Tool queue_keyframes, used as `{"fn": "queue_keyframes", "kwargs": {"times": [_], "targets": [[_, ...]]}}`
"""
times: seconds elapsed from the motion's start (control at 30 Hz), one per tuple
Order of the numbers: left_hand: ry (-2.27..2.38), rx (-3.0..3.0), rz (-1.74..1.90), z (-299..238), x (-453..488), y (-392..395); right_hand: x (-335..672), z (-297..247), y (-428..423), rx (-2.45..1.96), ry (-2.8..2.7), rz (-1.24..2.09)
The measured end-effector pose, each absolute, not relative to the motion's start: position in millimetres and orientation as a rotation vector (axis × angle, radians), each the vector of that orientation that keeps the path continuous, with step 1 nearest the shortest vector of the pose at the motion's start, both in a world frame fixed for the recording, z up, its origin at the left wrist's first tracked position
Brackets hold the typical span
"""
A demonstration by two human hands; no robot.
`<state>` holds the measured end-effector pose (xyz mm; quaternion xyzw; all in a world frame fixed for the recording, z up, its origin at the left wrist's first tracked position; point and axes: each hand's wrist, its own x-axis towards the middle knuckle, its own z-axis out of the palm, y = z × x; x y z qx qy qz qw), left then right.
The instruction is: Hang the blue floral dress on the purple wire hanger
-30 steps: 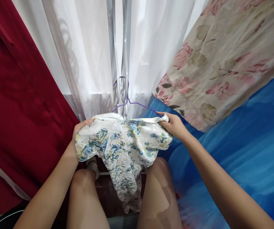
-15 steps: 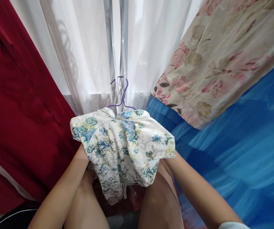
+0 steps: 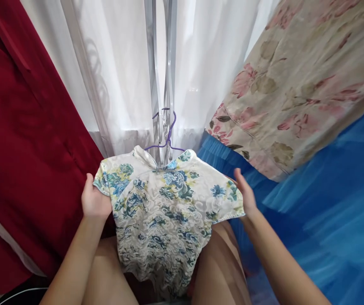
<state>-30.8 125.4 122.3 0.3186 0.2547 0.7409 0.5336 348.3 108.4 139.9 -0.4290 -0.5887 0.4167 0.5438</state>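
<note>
A short-sleeved floral dress (image 3: 169,212), white with blue, green and yellow flowers, hangs in front of me on a purple wire hanger (image 3: 168,137). Its collar stands up at the neck, and the crinkled lower part drops between my knees. My left hand (image 3: 96,200) is at the left sleeve, thumb stretched upward and palm half under the cuff. At the opposite sleeve is my right hand (image 3: 246,192), its thumb also raised and apart from the cloth. Both hands look open, though the sleeves hide most of their fingers.
Grey metal bars (image 3: 159,63) rise behind the hanger in front of a white curtain (image 3: 118,76). Dark red cloth (image 3: 26,161) hangs at left. A beige floral garment (image 3: 296,93) and blue tulle (image 3: 321,203) hang at right. My bare legs (image 3: 223,258) flank the dress.
My hands have come out from under the dress to its two sleeve ends. The bunched body of the dress has dropped and spread flatter, and its collar has opened.
</note>
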Motion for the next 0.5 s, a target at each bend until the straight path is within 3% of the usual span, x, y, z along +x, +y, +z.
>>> {"fn": "queue_keyframes", "kwargs": {"times": [0.13, 0.33, 0.5], "targets": [[0.693, 0.762, 1.887, 168, -29, 102, 353, 156, 90, -0.985, -1.326, 1.332], [0.757, 0.834, 1.928, 212, -33, 91, 341, 197, 63, -0.984, -1.235, 1.281], [1.084, 1.686, 2.152, 217, -20, 82, 342, 206, 49, -0.954, -1.107, 1.194]]}}
